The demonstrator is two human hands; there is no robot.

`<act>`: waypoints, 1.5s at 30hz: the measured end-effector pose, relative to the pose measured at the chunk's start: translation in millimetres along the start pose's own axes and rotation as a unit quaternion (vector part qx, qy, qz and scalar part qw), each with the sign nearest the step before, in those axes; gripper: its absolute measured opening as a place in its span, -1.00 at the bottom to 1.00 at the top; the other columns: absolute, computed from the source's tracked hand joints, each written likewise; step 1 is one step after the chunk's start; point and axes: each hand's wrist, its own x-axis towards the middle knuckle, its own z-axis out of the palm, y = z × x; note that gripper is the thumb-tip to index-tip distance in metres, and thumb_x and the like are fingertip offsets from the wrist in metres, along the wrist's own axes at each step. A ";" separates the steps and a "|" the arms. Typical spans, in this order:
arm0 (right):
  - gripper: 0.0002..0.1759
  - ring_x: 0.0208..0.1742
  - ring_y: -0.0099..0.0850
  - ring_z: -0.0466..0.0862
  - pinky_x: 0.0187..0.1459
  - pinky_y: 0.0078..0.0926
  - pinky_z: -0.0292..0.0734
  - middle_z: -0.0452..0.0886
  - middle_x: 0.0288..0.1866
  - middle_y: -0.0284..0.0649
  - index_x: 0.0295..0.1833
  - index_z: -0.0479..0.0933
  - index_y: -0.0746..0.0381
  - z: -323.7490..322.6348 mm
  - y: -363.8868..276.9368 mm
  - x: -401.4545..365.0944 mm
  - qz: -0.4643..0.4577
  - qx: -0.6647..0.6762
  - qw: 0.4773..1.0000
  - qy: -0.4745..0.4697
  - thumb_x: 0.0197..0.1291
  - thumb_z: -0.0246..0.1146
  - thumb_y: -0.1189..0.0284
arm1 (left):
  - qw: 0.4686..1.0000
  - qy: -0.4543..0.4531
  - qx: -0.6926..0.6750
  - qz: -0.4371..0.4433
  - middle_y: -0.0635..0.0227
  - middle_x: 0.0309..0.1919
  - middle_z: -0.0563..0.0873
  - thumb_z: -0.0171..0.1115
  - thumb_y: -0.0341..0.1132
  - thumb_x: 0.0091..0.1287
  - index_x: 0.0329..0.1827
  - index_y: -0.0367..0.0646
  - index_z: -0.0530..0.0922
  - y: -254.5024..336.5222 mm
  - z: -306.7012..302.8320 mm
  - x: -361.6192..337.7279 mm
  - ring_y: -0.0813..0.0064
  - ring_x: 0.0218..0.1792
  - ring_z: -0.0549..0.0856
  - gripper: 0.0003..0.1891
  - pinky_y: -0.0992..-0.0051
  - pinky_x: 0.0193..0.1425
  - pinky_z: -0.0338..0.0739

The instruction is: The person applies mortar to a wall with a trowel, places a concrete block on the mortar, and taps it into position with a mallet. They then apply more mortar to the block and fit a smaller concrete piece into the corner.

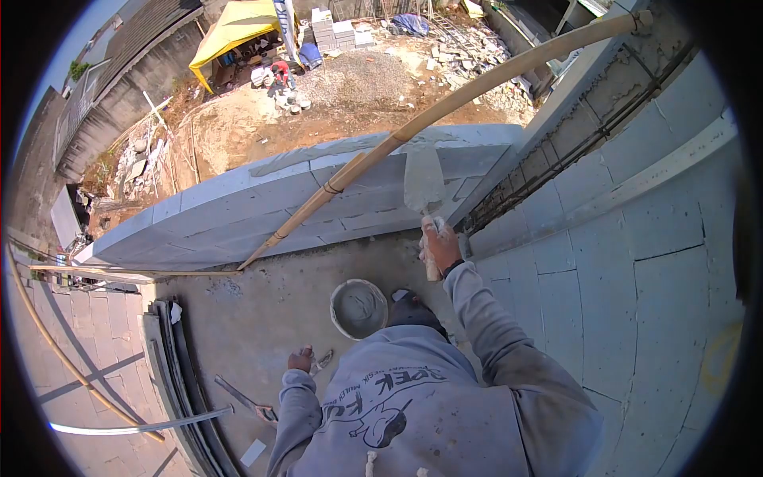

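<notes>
My right hand (439, 245) is closed round the wooden handle of a trowel (424, 180). The trowel's broad blade, coated in grey mortar, is in front of the low block wall (230, 199), near its right end. Wet mortar lies along part of the wall's top edge. My left hand (301, 358) hangs low at my left side, its fingers partly curled; whether it holds anything is too small to tell. A bucket of grey mortar (359, 308) stands on the floor between the wall and my body.
A bamboo pole (381, 151) slants across the wall. To the right rises a tall block wall (604, 278) beside a column with exposed rebar. Long dark strips (187, 381) and a saw-like tool (242, 396) lie at the left. Below are rubble and a yellow canopy (238, 30).
</notes>
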 end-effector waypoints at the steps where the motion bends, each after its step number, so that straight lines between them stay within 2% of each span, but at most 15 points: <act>1: -0.62 -0.74 -0.46 0.45 -0.68 -0.47 0.42 0.42 -0.62 -0.28 -0.34 0.38 0.25 7.5 -11.0 9.6 -0.020 -0.001 1.000 0.003 0.18 0.09 0.11 | 1.000 0.004 -0.001 0.000 -0.09 -0.15 0.63 0.04 0.11 0.22 -0.09 -0.21 0.60 2.1 0.0 -4.7 0.01 -0.02 0.58 -0.48 0.22 0.06 0.41; 7: -0.60 -0.72 -0.43 0.49 -0.67 -0.44 0.42 0.45 -0.59 -0.23 -0.28 0.41 0.30 46.4 -29.5 75.8 -0.031 -0.017 0.999 -0.025 0.11 0.15 0.13 | 0.999 0.039 -0.004 0.015 0.08 -0.32 0.70 0.07 0.10 0.24 -0.16 -0.24 0.63 -10.6 19.7 -30.9 0.16 -0.21 0.67 -0.49 0.28 -0.08 0.47; 10: -0.57 -0.67 -0.34 0.56 -0.60 -0.37 0.46 0.51 -0.58 -0.13 -0.26 0.41 0.36 45.8 -10.5 73.6 -0.033 -0.173 0.982 -0.059 0.12 0.13 0.13 | 0.992 0.020 0.072 0.098 0.14 -0.39 0.70 0.09 0.10 0.23 -0.19 -0.25 0.63 -0.9 19.6 -72.0 0.23 -0.31 0.68 -0.49 0.32 -0.18 0.50; 12: -0.54 -0.65 -0.29 0.58 -0.55 -0.35 0.49 0.53 -0.56 -0.08 -0.24 0.41 0.37 30.4 11.0 43.9 -0.043 -0.215 0.973 -0.075 0.13 0.11 0.11 | 0.994 0.005 0.023 -0.104 0.17 -0.41 0.70 0.12 0.05 0.24 -0.22 -0.27 0.63 1.0 20.6 -76.6 0.30 -0.37 0.68 -0.53 0.33 -0.26 0.50; 13: -0.53 -0.65 -0.26 0.59 -0.53 -0.34 0.50 0.56 -0.54 -0.06 -0.21 0.41 0.38 18.6 27.2 30.5 -0.042 -0.235 0.967 -0.084 0.14 0.10 0.10 | 0.994 0.004 0.020 -0.108 0.17 -0.41 0.70 0.12 0.05 0.24 -0.22 -0.27 0.63 -1.3 18.3 -79.9 0.30 -0.37 0.68 -0.53 0.33 -0.26 0.50; 15: -0.51 -0.47 -0.14 0.64 -0.37 -0.26 0.52 0.58 -0.43 0.02 -0.13 0.42 0.39 -8.4 59.2 15.0 0.068 -0.291 0.950 -0.086 0.13 0.10 0.11 | 0.998 0.024 0.057 0.004 0.17 -0.42 0.70 0.16 0.04 0.21 -0.27 -0.29 0.63 -6.7 23.4 -91.3 0.34 -0.40 0.68 -0.54 0.34 -0.30 0.50; 18: -0.50 -0.22 -0.03 0.63 -0.16 -0.20 0.49 0.59 -0.30 0.08 -0.06 0.42 0.37 -34.7 66.0 1.4 -0.015 -0.423 0.904 -0.068 0.10 0.12 0.13 | 0.989 -0.017 -0.052 -0.139 0.20 -0.44 0.69 0.20 0.01 0.19 -0.27 -0.30 0.63 39.7 21.6 -111.3 0.37 -0.43 0.67 -0.56 0.37 -0.30 0.51; 21: -0.53 -0.05 0.04 0.55 -0.04 -0.16 0.43 0.57 -0.20 0.10 -0.02 0.40 0.35 -37.6 21.2 -24.8 -0.103 -0.394 0.913 -0.017 0.06 0.18 0.22 | 0.990 -0.014 -0.007 -0.143 0.08 -0.37 0.69 0.17 0.01 0.21 -0.22 -0.32 0.62 88.7 13.0 -120.6 0.27 -0.33 0.69 -0.53 0.36 -0.19 0.51; 23: -0.53 -0.10 0.08 0.54 -0.07 -0.15 0.44 0.53 -0.14 0.07 0.02 0.37 0.34 -33.7 2.3 -6.3 -0.291 -0.340 0.894 0.039 0.00 0.22 0.33 | 0.994 0.001 0.011 -0.111 -0.02 -0.27 0.68 0.10 0.01 0.25 -0.17 -0.33 0.61 -20.4 50.7 -26.9 0.15 -0.18 0.66 -0.52 0.34 -0.06 0.48; 26: -0.50 -0.10 0.06 0.50 -0.05 -0.16 0.43 0.47 -0.11 0.04 0.06 0.33 0.32 -17.9 0.7 36.9 -0.184 -0.257 0.949 -0.008 -0.02 0.25 0.39 | 0.994 0.021 0.104 0.040 -0.05 -0.19 0.65 0.08 0.04 0.24 -0.15 -0.31 0.61 89.8 10.0 -58.8 0.06 -0.07 0.62 -0.50 0.31 0.02 0.44; 29: -0.44 -0.04 0.01 0.47 -0.02 -0.18 0.41 0.40 -0.09 0.02 0.09 0.31 0.29 21.4 3.8 71.6 -0.334 -0.353 0.868 0.103 -0.05 0.30 0.35 | 0.997 0.047 -0.051 0.013 0.00 -0.19 0.67 0.08 0.03 0.24 -0.15 -0.28 0.62 102.0 4.7 -44.8 0.10 -0.09 0.63 -0.52 0.32 0.00 0.44; 34: -0.36 0.02 -0.01 0.44 0.01 -0.18 0.40 0.36 -0.03 0.03 0.13 0.27 0.26 90.5 22.0 122.0 -0.295 -0.368 0.866 0.165 -0.08 0.34 0.34 | 0.995 0.080 -0.063 0.026 0.05 -0.28 0.69 0.09 0.01 0.24 -0.18 -0.28 0.61 136.4 -10.0 -84.6 0.14 -0.17 0.65 -0.54 0.33 -0.05 0.46; 36: -0.36 0.01 -0.03 0.46 -0.01 -0.20 0.43 0.35 -0.02 0.01 0.13 0.27 0.24 110.5 24.4 132.7 -0.267 -0.402 0.856 0.186 -0.08 0.35 0.36 | 0.997 0.049 0.049 0.024 0.07 -0.30 0.69 0.10 0.01 0.23 -0.18 -0.26 0.61 162.8 -21.7 -120.1 0.14 -0.19 0.66 -0.55 0.31 -0.07 0.46; 43: -0.42 -0.05 -0.01 0.53 -0.12 -0.17 0.49 0.43 -0.03 0.03 0.11 0.30 0.26 125.3 67.4 134.7 -0.307 -0.459 0.828 0.096 0.01 0.29 0.24 | 0.995 0.009 -0.005 -0.102 0.18 -0.31 0.70 0.08 0.00 0.26 -0.15 -0.28 0.59 44.2 -1.9 -132.3 0.38 -0.23 0.67 -0.55 0.42 -0.12 0.47; 45: -0.44 -0.05 -0.06 0.53 -0.13 -0.22 0.51 0.43 -0.03 0.02 0.11 0.32 0.23 126.4 75.0 144.9 -0.320 -0.468 0.819 0.090 0.01 0.28 0.25 | 0.987 0.015 0.129 -0.097 0.19 -0.29 0.71 0.07 0.01 0.26 -0.14 -0.26 0.60 38.6 -1.3 -144.7 0.35 -0.22 0.66 -0.54 0.40 -0.10 0.46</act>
